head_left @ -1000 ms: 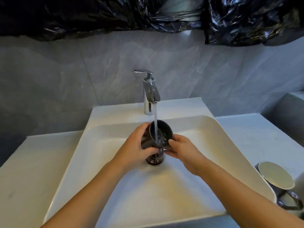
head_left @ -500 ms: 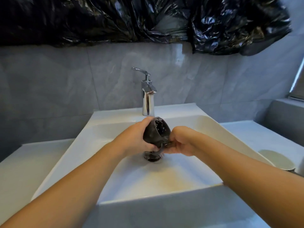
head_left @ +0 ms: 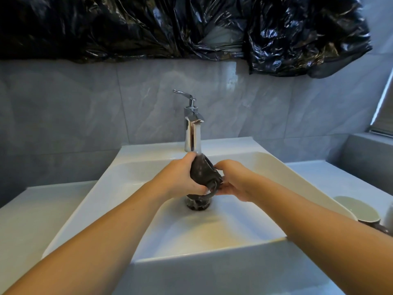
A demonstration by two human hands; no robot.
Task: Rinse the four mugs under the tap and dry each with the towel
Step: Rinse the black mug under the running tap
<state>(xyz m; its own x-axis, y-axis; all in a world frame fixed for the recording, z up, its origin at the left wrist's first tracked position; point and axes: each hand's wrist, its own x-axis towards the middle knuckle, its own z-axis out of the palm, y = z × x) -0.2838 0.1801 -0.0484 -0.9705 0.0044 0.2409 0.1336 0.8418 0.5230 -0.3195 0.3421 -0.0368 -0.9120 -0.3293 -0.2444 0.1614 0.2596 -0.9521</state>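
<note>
A dark mug [head_left: 202, 173] is held tipped on its side over the drain [head_left: 198, 203] of the white sink [head_left: 244, 235], directly under the chrome tap [head_left: 192, 133]. Water runs from the spout onto the mug. My left hand [head_left: 179, 177] grips the mug's body from the left. My right hand [head_left: 234, 179] holds it from the right, fingers by the handle and rim. A second mug [head_left: 357, 211] with a pale inside stands on the counter at the right edge, partly hidden behind my right forearm. No towel is in view.
White counter [head_left: 32, 209] runs on both sides of the sink. Grey tiled wall behind, with black plastic sheeting [head_left: 191, 26] hanging above it. A grey ledge [head_left: 370, 158] rises at the far right.
The mug went from upright and catching the stream to tipped over on its side, its mouth turned away toward the right. The camera dropped lower and closer to the sink's front edge.
</note>
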